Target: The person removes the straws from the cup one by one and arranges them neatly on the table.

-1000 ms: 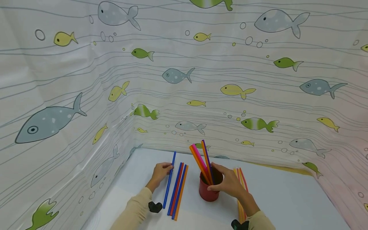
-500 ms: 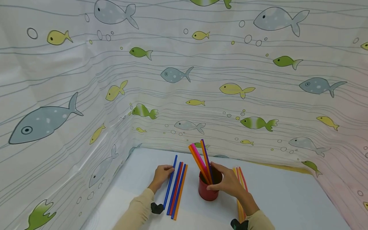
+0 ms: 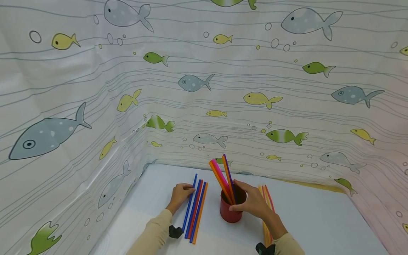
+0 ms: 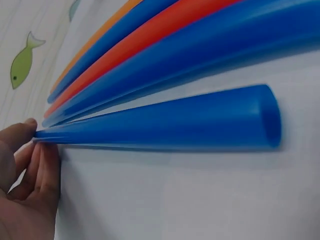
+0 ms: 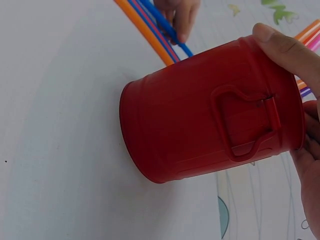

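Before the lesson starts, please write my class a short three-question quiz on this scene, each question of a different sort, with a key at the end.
1. Multiple choice: what colour is the tube that the left hand pinches?
A) orange
B) green
C) blue

2. True or false: the right hand grips the red cup by its rim.

3. Fill in the missing word: in the head view, the four tubes lying next to the pinched one run, from left to right, blue, ____, blue, orange.

Key: 1 C; 2 true; 3 red.
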Motion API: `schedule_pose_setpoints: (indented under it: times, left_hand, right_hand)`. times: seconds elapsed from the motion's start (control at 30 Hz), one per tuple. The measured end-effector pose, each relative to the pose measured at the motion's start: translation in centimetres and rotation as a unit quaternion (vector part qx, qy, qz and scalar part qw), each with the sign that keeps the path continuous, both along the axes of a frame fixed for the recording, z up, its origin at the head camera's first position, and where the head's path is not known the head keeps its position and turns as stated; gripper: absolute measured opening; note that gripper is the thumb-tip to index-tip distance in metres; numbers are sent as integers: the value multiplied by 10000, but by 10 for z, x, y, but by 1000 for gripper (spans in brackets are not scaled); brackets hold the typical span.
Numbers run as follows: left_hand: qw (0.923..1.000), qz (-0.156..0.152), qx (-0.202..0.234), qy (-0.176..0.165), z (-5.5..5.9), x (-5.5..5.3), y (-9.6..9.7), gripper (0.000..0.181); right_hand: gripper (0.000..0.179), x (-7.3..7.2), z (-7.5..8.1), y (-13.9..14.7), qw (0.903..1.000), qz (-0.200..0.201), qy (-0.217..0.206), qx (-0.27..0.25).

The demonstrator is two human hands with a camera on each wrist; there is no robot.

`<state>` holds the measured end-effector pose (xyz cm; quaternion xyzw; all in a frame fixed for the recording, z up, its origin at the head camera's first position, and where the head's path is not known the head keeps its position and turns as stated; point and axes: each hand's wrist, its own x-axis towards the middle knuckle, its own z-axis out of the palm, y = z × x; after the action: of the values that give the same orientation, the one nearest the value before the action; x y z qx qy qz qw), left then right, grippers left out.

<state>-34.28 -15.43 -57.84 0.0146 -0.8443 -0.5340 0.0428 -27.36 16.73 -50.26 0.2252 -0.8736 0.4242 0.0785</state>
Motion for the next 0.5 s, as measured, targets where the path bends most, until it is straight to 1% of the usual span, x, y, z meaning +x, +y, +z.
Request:
schedule_pose_setpoints:
  times: [0.27, 0.43, 0.5]
  left_hand:
    - [9996, -90, -210, 185, 3, 2, 2, 26]
    - [9988, -101, -328, 346, 2, 1, 1, 25]
    - [9990, -72, -294, 332, 1, 0, 0, 25]
  right_hand:
    - [97, 1, 2, -1, 9999, -17, -100, -12]
    - [96, 1, 2, -1, 10000, -8, -80, -12]
    - [96, 1, 2, -1, 10000, -4, -39, -16]
